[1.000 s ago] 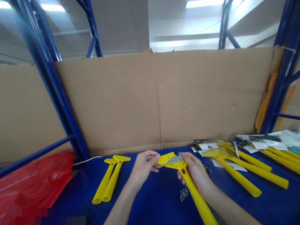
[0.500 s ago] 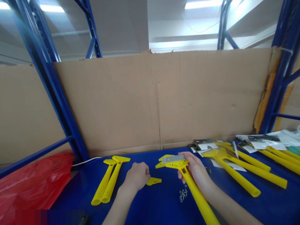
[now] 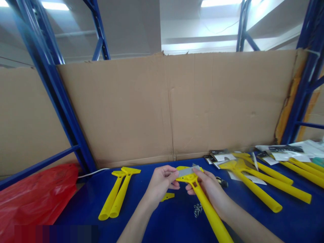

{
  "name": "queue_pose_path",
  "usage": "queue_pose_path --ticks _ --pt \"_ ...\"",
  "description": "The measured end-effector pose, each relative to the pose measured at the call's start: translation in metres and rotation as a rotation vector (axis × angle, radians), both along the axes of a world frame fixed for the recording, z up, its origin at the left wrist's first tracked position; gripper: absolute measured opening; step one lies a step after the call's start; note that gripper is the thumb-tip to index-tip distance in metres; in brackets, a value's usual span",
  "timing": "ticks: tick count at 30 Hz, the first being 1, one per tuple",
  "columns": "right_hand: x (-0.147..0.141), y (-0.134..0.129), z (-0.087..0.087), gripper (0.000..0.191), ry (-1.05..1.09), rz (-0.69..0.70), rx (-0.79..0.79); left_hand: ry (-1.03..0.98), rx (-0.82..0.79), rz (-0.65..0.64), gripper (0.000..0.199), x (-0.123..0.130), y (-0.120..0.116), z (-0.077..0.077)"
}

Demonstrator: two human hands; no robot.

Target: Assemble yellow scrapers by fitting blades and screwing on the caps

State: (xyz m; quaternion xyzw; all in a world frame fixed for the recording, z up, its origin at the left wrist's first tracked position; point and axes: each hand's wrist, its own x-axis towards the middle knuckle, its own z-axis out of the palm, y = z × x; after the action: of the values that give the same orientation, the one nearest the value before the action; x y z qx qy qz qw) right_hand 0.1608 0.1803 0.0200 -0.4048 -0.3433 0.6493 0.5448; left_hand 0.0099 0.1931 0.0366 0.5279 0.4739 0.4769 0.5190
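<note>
A yellow long-handled scraper [image 3: 206,203] slants up from the bottom edge, with a flat grey metal blade [image 3: 186,171] lying on its head. My right hand [image 3: 208,185] is closed round the right side of the head, thumb on the blade's end. At the other end, my left hand [image 3: 163,184] pinches the left tip of the head and blade. Its fingertips are partly hidden. A loose yellow plate [image 3: 168,196] lies on the table just below my left hand. Small metal screws and nuts [image 3: 197,210] are heaped left of the handle.
Two yellow scraper handles [image 3: 121,192] lie at left on the blue table [image 3: 83,209], near a red plastic bag [image 3: 37,195]. More yellow scrapers [image 3: 260,189] and packets [image 3: 222,156] are at right. A cardboard sheet [image 3: 131,111] stands behind, between blue rack posts [image 3: 68,114].
My left hand has moved right and up from beside the loose yellow plate to the scraper head, and now grips its left end. The right hand still holds the scraper.
</note>
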Motion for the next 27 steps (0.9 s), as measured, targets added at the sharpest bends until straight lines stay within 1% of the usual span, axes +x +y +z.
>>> queue_pose_path --ticks 2,3,5,7,11,16,19,22,25,27 --pt "0.001 -0.002 0.001 0.028 -0.024 0.038 -0.092 0.003 -0.015 0.021 0.032 0.000 0.000 0.002" --pt "0.001 -0.003 0.002 0.028 -0.039 0.061 -0.114 0.011 -0.027 0.026 0.031 0.000 0.000 0.003" --pt "0.001 -0.005 0.002 0.026 -0.069 0.089 -0.106 0.033 -0.058 0.015 0.029 0.000 0.000 0.005" --pt "-0.001 -0.006 0.003 0.021 -0.094 0.080 -0.068 0.054 -0.089 0.005 0.028 -0.001 -0.001 0.006" --pt "-0.004 -0.010 0.006 0.012 -0.122 0.062 -0.042 0.063 -0.093 0.039 0.023 0.002 -0.001 0.006" --pt "-0.005 -0.013 0.006 0.015 -0.142 0.072 -0.090 0.062 -0.057 0.054 0.020 0.005 -0.001 0.003" --pt "-0.005 -0.014 0.006 0.012 -0.164 0.056 -0.045 0.052 -0.118 0.016 0.022 0.000 -0.002 0.003" --pt "-0.006 -0.014 0.007 0.012 -0.156 0.058 0.004 -0.004 -0.179 -0.061 0.026 -0.008 -0.004 0.005" --pt "-0.006 -0.013 0.007 0.013 -0.148 0.068 0.018 -0.035 -0.196 -0.101 0.029 -0.014 -0.007 0.008" --pt "-0.006 -0.013 0.008 0.013 -0.154 0.076 0.015 -0.015 -0.178 -0.120 0.030 -0.015 -0.008 0.009"
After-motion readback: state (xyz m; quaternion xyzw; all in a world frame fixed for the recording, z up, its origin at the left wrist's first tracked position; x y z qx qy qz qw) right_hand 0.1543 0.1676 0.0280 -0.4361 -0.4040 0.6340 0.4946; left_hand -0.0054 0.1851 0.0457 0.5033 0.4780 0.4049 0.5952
